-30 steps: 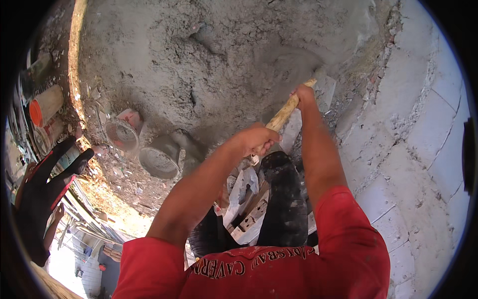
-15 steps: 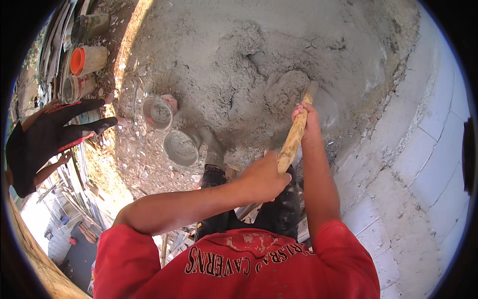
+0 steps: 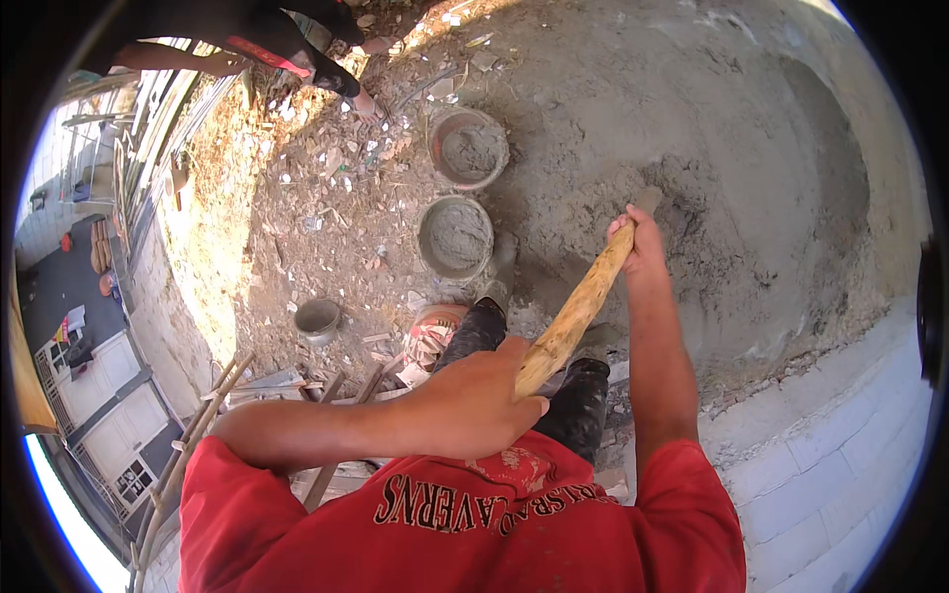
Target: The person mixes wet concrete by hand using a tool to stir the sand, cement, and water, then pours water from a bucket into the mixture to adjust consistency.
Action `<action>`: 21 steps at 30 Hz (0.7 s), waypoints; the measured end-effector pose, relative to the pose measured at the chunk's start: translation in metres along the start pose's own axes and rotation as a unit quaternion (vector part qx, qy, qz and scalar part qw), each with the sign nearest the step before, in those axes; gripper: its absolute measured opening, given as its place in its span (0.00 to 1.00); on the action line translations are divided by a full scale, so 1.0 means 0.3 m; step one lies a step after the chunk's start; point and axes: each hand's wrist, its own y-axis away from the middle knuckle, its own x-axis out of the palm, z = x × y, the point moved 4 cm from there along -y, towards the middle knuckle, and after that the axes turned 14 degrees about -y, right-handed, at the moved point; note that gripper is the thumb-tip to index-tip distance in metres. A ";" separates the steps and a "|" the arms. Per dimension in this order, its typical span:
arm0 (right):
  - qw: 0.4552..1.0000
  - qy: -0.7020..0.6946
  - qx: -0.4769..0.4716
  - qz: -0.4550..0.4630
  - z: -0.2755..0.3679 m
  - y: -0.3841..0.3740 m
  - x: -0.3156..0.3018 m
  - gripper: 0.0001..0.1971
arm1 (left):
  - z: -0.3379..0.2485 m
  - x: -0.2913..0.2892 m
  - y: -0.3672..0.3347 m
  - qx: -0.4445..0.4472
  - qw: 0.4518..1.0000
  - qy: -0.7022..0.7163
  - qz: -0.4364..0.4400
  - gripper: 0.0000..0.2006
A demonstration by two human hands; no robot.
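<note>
A long-handled tool with a pale wooden handle [image 3: 585,301] slants across the middle of the view, up and to the right. My left hand [image 3: 486,397] is wrapped round the handle's near end, close in front of my red shirt. Farther along, my right hand [image 3: 641,240] grips it low, near the tool's head. That head is hidden in wet grey mortar [image 3: 761,188], so its kind cannot be made out. Left of the mortar, two buckets [image 3: 468,148] with mortar in them stand one behind the other, the nearer bucket [image 3: 455,237] by my booted left foot.
A smaller dark bucket [image 3: 318,321] and a filled, patterned sack or tub [image 3: 433,331] are on rubble-strewn ground at the left. At the upper left a person in dark clothes [image 3: 287,44] bends over. Pale blocks [image 3: 820,465] line the lower right.
My view has swung left, so the buckets appear farther right. The tool's mortar-covered head, visible before, is now hidden in the mix. The other person is now stooping with a hand to the ground.
</note>
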 end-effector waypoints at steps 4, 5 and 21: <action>0.999 0.039 0.005 0.015 -0.374 -0.021 0.293 0.11 | 0.402 -0.096 0.122 -0.025 0.998 0.039 -0.043 0.25; 0.999 0.042 -0.006 0.019 -0.479 -0.049 0.333 0.11 | 0.537 -0.087 0.124 -0.046 0.997 0.037 -0.049 0.26; 0.979 0.020 0.128 0.160 -1.027 -0.246 0.258 0.09 | 1.659 0.361 -0.366 -0.291 0.918 -0.107 -0.248 0.11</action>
